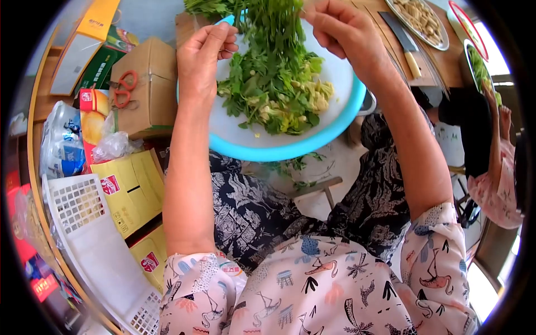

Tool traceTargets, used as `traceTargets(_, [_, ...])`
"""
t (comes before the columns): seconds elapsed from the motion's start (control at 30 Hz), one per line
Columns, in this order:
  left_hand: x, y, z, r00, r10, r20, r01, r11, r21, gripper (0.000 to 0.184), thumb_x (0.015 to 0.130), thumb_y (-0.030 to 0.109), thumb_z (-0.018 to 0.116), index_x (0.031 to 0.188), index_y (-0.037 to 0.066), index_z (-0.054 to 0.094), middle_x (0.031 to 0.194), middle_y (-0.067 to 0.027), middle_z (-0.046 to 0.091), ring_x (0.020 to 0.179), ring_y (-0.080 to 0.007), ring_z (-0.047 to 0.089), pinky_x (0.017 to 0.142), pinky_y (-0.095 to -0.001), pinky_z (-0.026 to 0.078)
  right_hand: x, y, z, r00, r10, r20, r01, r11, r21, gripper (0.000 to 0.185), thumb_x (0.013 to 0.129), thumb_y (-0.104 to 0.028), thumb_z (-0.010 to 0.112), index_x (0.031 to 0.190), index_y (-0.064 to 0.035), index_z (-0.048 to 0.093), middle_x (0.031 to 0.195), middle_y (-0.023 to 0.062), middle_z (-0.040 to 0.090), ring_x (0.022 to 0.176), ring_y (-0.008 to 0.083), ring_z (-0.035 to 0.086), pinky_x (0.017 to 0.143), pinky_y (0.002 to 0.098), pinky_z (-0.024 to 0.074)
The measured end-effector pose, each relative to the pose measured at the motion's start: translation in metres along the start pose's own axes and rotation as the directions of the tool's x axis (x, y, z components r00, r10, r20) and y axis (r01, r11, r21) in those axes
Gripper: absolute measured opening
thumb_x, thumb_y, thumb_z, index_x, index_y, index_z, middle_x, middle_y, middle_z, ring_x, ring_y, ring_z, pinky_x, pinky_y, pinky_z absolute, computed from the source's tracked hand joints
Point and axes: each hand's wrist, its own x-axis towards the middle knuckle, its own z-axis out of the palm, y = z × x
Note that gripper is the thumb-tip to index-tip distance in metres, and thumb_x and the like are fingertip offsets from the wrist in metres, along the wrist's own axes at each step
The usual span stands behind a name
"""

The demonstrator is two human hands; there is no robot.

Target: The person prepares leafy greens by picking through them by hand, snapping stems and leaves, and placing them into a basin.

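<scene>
A light-blue-rimmed basin (290, 152) with a pale inside sits in front of my lap. In it lies a heap of leafy greens (279, 95), with yellowish, wilted leaves on the right side. Above the heap, a bunch of long-stemmed greens (273, 28) runs up to the top edge of the view. My left hand (205, 53) is left of the bunch, fingers curled and thumb pressed in; anything in its pinch is hidden. On the other side, my right hand (343, 33) is closed, its fingertips pinched at the bunch's edge.
At the left are a cardboard box (151, 84) with red-handled scissors (124, 89), yellow packages (131, 190) and a white plastic basket (84, 223). A knife (402, 39) and a plate of beige pieces (419, 22) rest on the table at upper right. Another person's arm (496, 139) shows at far right.
</scene>
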Motion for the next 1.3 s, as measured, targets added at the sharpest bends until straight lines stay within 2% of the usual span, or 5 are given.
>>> traceTargets(0.33, [-0.011, -0.024, 0.026, 0.904, 0.099, 0.415, -0.377, 0.642, 0.668, 0.016, 0.085, 0.015, 0.061, 0.092, 0.002, 0.067, 0.070, -0.0020, 0.061, 0.063, -0.0081, 0.053, 0.056, -0.0251, 0.041, 0.010, -0.002, -0.020, 0.988, 0.089, -0.126, -0.062, 0.977, 0.205, 0.015, 0.092, -0.017, 0.056, 0.084, -0.0045, 0.058, 0.060, -0.0003, 0.053, 0.046, 0.0050, 0.040, 0.041, 0.0186, 0.0296])
traceTargets(0.5, [-0.012, -0.043, 0.008, 0.867, -0.276, 0.415, -0.247, 0.485, 0.839, 0.016, 0.076, 0.013, 0.066, 0.088, 0.002, 0.065, 0.068, -0.0073, 0.060, 0.061, -0.0159, 0.054, 0.057, -0.0325, 0.044, 0.005, -0.009, -0.024, 0.982, 0.111, -0.156, -0.086, 0.984, 0.156, 0.015, 0.092, -0.018, 0.056, 0.085, -0.0042, 0.058, 0.061, -0.0008, 0.053, 0.046, 0.0045, 0.041, 0.042, 0.0184, 0.0305])
traceTargets(0.77, [-0.018, -0.057, 0.015, 0.859, -0.341, 0.382, -0.269, 0.334, 0.903, 0.017, 0.074, 0.011, 0.067, 0.090, 0.005, 0.066, 0.074, -0.0105, 0.061, 0.071, -0.0244, 0.060, 0.063, -0.0359, 0.047, 0.006, -0.004, -0.031, 0.991, 0.102, -0.083, -0.087, 0.982, 0.167, 0.013, 0.092, -0.017, 0.057, 0.083, -0.0063, 0.058, 0.060, -0.0016, 0.052, 0.046, 0.0036, 0.040, 0.040, 0.0181, 0.0298])
traceTargets(0.97, [0.003, -0.028, -0.008, 0.921, -0.292, 0.259, 0.087, 0.800, 0.594, 0.018, 0.085, 0.012, 0.062, 0.097, -0.001, 0.065, 0.087, -0.0035, 0.066, 0.078, -0.0106, 0.060, 0.071, -0.0244, 0.045, 0.007, -0.013, -0.024, 0.996, 0.080, -0.039, -0.071, 0.980, 0.188, 0.014, 0.092, -0.015, 0.055, 0.081, -0.0078, 0.056, 0.059, -0.0022, 0.051, 0.045, 0.0036, 0.039, 0.040, 0.0176, 0.0288])
traceTargets(1.3, [0.000, 0.018, -0.023, 0.941, -0.247, 0.230, 0.277, 0.954, -0.110, 0.019, 0.088, 0.011, 0.060, 0.103, -0.001, 0.060, 0.080, -0.0029, 0.060, 0.070, -0.0122, 0.057, 0.070, -0.0293, 0.048, 0.012, -0.009, -0.007, 0.995, 0.092, -0.036, -0.089, 0.993, 0.084, 0.016, 0.092, -0.021, 0.058, 0.091, -0.0047, 0.058, 0.059, -0.0042, 0.047, 0.044, 0.0005, 0.032, 0.040, 0.0166, 0.0223])
